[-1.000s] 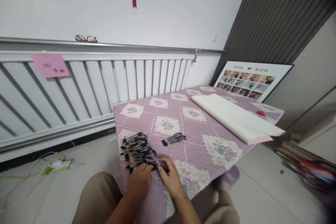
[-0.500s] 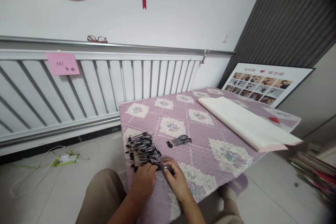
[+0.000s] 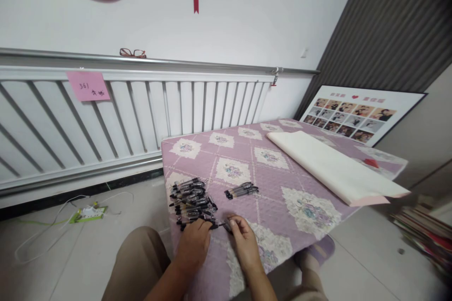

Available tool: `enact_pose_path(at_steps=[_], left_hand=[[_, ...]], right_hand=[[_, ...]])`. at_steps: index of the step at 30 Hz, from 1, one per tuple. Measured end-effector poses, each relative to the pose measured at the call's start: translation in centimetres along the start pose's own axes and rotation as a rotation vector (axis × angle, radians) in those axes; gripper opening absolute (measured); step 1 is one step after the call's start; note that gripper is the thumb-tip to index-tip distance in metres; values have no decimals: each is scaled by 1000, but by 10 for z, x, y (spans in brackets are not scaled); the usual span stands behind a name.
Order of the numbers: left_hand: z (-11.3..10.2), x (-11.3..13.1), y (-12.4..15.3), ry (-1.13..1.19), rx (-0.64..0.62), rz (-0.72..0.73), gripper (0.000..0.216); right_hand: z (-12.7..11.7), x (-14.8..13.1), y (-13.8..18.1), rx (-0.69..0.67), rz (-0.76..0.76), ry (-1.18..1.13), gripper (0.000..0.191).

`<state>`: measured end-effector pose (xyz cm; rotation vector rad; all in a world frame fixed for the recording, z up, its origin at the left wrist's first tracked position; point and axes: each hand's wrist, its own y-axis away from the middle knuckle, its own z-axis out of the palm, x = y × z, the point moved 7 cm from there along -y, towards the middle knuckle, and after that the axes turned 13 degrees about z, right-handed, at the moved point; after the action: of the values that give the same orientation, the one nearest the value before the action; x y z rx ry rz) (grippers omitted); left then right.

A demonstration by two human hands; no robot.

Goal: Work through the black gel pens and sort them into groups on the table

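My left hand (image 3: 194,242) rests at the near edge of a pile of pens (image 3: 192,195), its fingers closed on a black pen (image 3: 213,224). Just to the right, my right hand (image 3: 244,240) pinches a small, dark, partly clear pen piece (image 3: 227,225) between thumb and fingers. A thin length shows between the two hands; whether the two parts still join cannot be made out. Beyond my right hand lies a small group of several pens (image 3: 241,190), side by side. All have black ends and see-through barrels.
The table wears a purple flowered cloth (image 3: 243,155). A folded cream sheet (image 3: 318,164) lies on its right side, beside a red item (image 3: 370,163). A photo board (image 3: 363,115) leans at the back. A radiator (image 3: 141,117) stands behind; a power strip (image 3: 88,214) is on the floor.
My right hand has shifted slightly to the right, drawing the pen piece away from the left hand. The left hand stays in place.
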<state>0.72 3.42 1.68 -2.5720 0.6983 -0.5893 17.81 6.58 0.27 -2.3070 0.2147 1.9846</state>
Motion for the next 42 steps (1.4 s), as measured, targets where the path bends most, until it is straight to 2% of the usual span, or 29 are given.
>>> enact_pose_path(at_steps=[5,11,16,22,35,37,42], left_hand=[[-1,-2,1,12,52,3,27],[-6,-5,3,0,168,17,24],[-10,-4,1,-36,194,28,23],[-9,-5,1,-29,194,26,22],[-10,-13,1,20,206,-40,22],[-9,-13,2,14,203,-42,22],[-9,-11,2,-9,204,-45,22]], right_hand=[[-11,6,-1,135,36,6,36],[8,0,6,69,-84,221,28],[10,-7,9,132,-185,316,22],[23,-18,13,48,-322,487,12],[36,-30,24,-28,-397,695,5],[30,-28,22,26,-401,659,8],[6,-14,17,319,-310,667,21]])
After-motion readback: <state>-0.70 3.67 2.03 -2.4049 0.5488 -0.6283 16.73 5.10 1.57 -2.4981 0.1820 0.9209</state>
